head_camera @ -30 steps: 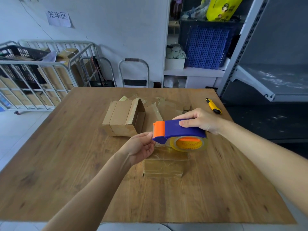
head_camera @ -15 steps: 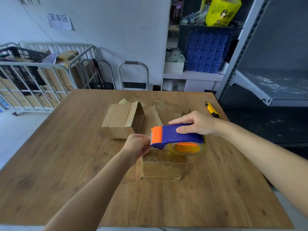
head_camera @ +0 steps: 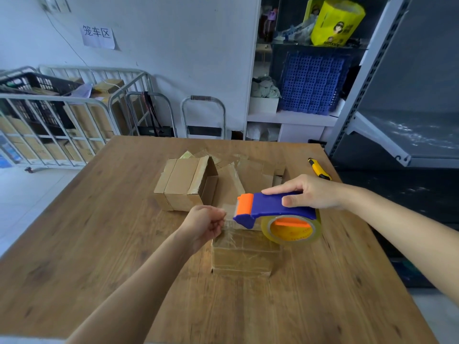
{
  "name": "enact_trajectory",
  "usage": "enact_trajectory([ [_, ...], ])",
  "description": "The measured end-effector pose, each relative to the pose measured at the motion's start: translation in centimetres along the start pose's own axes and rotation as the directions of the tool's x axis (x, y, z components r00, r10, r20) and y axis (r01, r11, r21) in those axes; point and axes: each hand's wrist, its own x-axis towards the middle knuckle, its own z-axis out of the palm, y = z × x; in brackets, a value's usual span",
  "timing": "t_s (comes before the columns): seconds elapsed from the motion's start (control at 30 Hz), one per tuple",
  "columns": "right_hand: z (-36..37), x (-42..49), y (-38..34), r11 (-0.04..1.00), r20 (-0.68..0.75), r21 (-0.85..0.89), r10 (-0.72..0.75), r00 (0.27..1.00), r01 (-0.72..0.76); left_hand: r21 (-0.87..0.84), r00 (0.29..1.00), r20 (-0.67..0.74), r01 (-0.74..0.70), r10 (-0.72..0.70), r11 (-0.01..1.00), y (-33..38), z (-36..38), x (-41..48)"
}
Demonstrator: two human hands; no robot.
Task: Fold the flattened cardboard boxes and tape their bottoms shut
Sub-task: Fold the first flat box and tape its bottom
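Note:
A small folded cardboard box [head_camera: 244, 254] stands on the wooden table [head_camera: 99, 244], its top covered in clear tape. My right hand [head_camera: 310, 192] grips the blue handle of a tape dispenser [head_camera: 275, 212] with an orange cutter and a clear tape roll, held just above the box's far edge. My left hand [head_camera: 205, 223] pinches the free end of the clear tape [head_camera: 229, 214] at the dispenser's orange tip, over the box's left corner.
A folded box group [head_camera: 185, 186] and flattened, taped cardboard [head_camera: 250, 175] lie behind the box. A yellow utility knife [head_camera: 319, 168] rests near the table's far right edge. Metal cage carts with cartons stand far left, shelving far right.
The dispenser has dropped closer to the box top. My left hand has closed from open fingers into a pinch on the tape end at the orange tip.

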Motion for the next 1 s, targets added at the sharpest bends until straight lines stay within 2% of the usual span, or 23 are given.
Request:
enact_trajectory([
  [0.13,-0.8,0.6,-0.2,0.999,0.024,-0.038,0.026,0.999,-0.025,-0.047,1.000,-0.021,-0.015,0.014,0.999,-0.2,-0.6,-0.2],
  [0.27,-1.4,0.7,0.3,0.983,0.057,-0.169,0.086,0.995,-0.075,-0.098,0.994,-0.095,-0.057,0.048,0.994,-0.9,-2.7,-0.3],
  [0.5,-0.6,1.8,0.8,0.954,0.086,-0.285,0.118,0.989,-0.089,-0.211,0.990,-0.131,0.027,-0.056,0.977,-2.1,-3.1,-0.8],
  [0.63,-0.5,2.0,0.9,0.952,0.106,-0.296,0.119,0.987,-0.083,-0.124,0.984,-0.177,-0.027,0.005,0.992,-1.5,-2.4,-1.0],
  [0.83,-0.5,2.1,0.7,0.941,0.120,-0.328,0.129,0.984,-0.083,0.002,0.991,-0.133,-0.026,0.026,1.000,-0.4,-2.0,-1.9],
  [1.0,-0.3,1.7,0.7,0.943,0.106,-0.320,0.132,0.986,-0.092,0.270,0.979,-0.187,-0.032,0.085,0.962,-0.5,-2.3,-1.9],
])
